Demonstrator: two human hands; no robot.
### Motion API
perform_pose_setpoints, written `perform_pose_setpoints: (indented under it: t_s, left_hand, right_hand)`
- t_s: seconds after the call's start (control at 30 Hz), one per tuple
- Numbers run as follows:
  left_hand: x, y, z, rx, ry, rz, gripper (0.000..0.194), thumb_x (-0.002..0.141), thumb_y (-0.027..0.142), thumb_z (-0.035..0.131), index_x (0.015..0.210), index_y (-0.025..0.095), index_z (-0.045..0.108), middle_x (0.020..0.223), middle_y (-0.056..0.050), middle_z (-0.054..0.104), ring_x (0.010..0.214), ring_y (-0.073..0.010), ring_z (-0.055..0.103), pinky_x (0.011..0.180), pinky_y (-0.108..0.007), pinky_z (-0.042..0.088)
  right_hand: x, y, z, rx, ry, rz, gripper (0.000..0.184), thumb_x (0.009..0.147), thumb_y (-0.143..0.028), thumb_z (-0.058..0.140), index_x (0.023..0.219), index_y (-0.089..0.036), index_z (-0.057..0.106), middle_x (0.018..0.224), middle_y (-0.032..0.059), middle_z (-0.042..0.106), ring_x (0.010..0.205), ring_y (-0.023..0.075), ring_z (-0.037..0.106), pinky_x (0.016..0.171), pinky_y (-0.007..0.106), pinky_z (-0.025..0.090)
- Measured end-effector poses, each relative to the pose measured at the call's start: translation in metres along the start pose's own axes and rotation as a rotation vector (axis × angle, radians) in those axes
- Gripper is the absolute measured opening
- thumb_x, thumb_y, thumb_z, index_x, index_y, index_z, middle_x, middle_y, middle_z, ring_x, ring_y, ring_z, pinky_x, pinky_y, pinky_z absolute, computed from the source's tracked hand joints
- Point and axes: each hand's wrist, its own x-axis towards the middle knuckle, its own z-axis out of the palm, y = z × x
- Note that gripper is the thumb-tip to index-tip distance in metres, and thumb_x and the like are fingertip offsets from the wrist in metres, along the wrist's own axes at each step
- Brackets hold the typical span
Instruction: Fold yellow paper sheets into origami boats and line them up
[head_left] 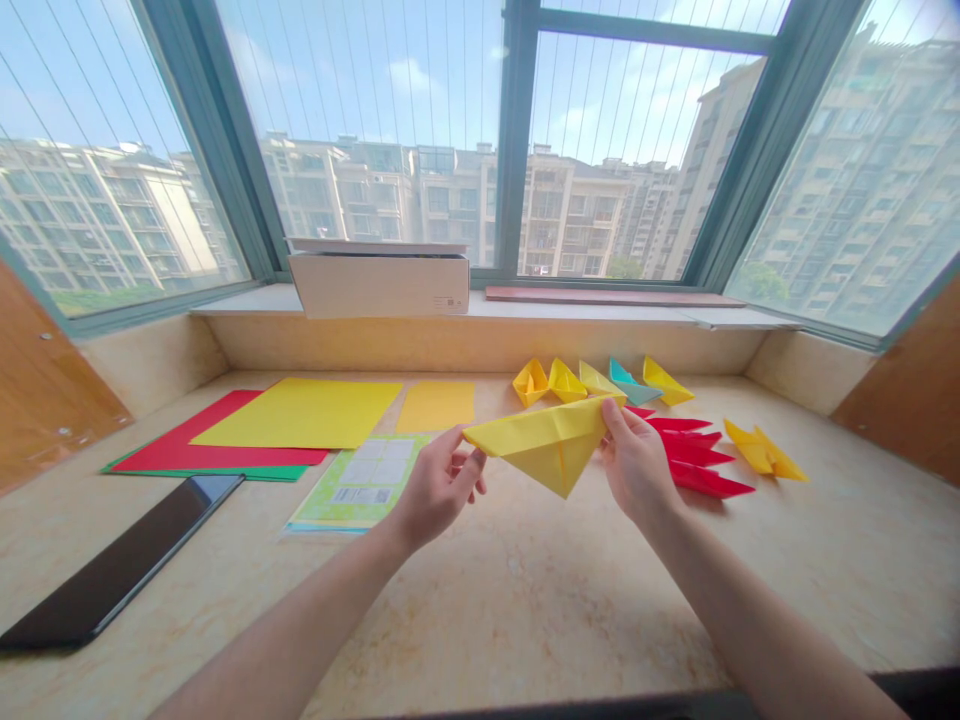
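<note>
Here, in the head view, the left hand (442, 488) and right hand (636, 458) stand apart, each pinching one end of a folded yellow paper triangle (551, 440), held point down between them. Beyond the right hand sits a yellow paper boat (531, 383); to its right, red folded papers (705, 481). Left of the left hand lie a green-patterned packet (360, 490) and a yellow paper sheet (300, 412).
</note>
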Motion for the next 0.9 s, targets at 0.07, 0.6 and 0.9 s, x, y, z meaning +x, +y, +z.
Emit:
perform_pose_setpoints:
  t_s: [0.07,0.6,0.9]
  left_hand:
    - [0.001,-0.001,0.000,-0.010,0.027,-0.023,0.029,0.093,0.042,0.053,0.099,0.014,0.056,0.057,0.003,0.057,0.048,-0.0119,0.058,0.045,-0.021,0.046]
    - [0.001,0.005,0.000,-0.151,0.029,-0.019,0.037,0.090,0.050,0.059,0.085,0.014,0.057,0.052,0.003,0.057,0.042,-0.0088,0.054,0.043,-0.019,0.042]
    - [-0.004,0.004,0.003,-0.334,-0.019,0.086,0.048,0.091,0.045,0.060,0.129,0.020,0.045,0.078,0.001,0.063,0.044,-0.0085,0.060,0.040,-0.019,0.045]
  right_hand:
    - [-0.001,0.000,0.000,-0.031,-0.005,-0.063,0.034,0.080,-0.053,0.072,0.097,-0.024,0.074,0.092,0.0051,0.074,0.084,0.0217,0.067,0.064,0.031,0.050]
    - [0.005,0.009,-0.005,0.024,-0.053,0.279,0.025,0.077,-0.042,0.078,0.085,-0.020,0.071,0.079,0.0051,0.073,0.061,0.0167,0.064,0.048,0.026,0.048]
    - [0.003,0.019,-0.009,-0.028,-0.120,0.431,0.021,0.078,-0.035,0.077,0.088,-0.018,0.071,0.071,0.0040,0.071,0.053,0.0153,0.063,0.046,0.026,0.051]
